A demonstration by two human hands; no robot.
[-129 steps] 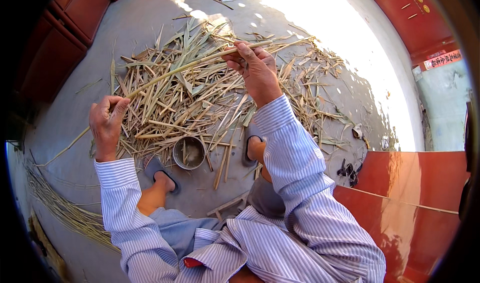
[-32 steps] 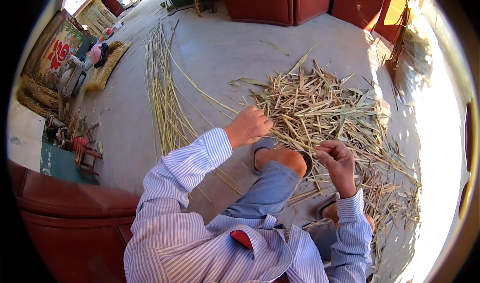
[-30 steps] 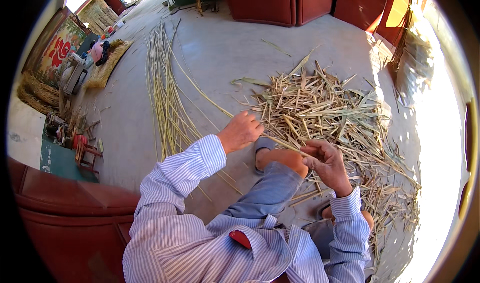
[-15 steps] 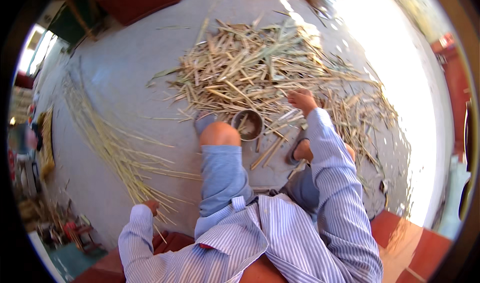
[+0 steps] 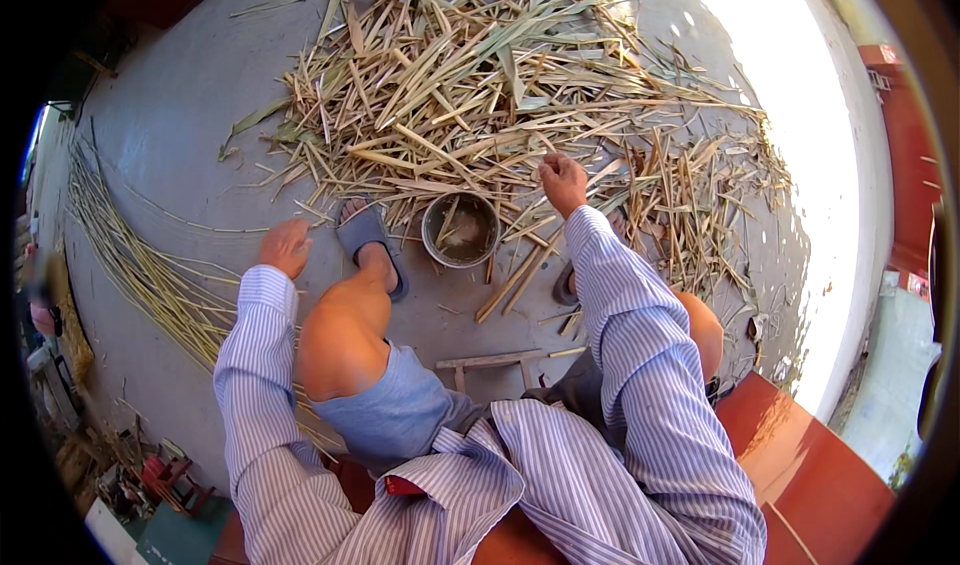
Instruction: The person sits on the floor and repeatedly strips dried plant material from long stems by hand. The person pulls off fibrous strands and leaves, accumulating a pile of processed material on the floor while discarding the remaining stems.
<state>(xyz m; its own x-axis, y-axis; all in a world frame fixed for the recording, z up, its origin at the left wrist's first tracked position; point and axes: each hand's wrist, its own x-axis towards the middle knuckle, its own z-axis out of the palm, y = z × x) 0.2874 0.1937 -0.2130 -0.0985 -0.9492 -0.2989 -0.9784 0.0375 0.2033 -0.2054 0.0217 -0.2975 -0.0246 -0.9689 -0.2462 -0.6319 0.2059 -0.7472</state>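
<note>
My left hand [image 5: 287, 246] is closed round a long thin stalk [image 5: 205, 227], left of my sandalled foot [image 5: 367, 237]. One end of the stalk trails off toward a spread bundle of long greenish-yellow stalks [image 5: 130, 240] on the floor. Beside the near edge of a heap of dry cut stalks and leaves [image 5: 450, 85], my right hand [image 5: 563, 180] hovers with its fingers curled together. What it holds, if anything, cannot be made out. Between my feet stands a round metal bowl [image 5: 488, 227] with murky liquid and a few stalk pieces in it.
A small wooden frame [image 5: 490, 359] lies on the floor before my lap. Loose cut pieces [image 5: 522, 283] are scattered right of the bowl. Red tiles [image 5: 765, 435] lie at the lower right, and clutter with a small red chair [image 5: 170, 480] at the lower left.
My left hand has moved from the near ends of the long bundle forward to beside my left foot, with a stalk. My left knee has swung outward; my right hand stays near the heap.
</note>
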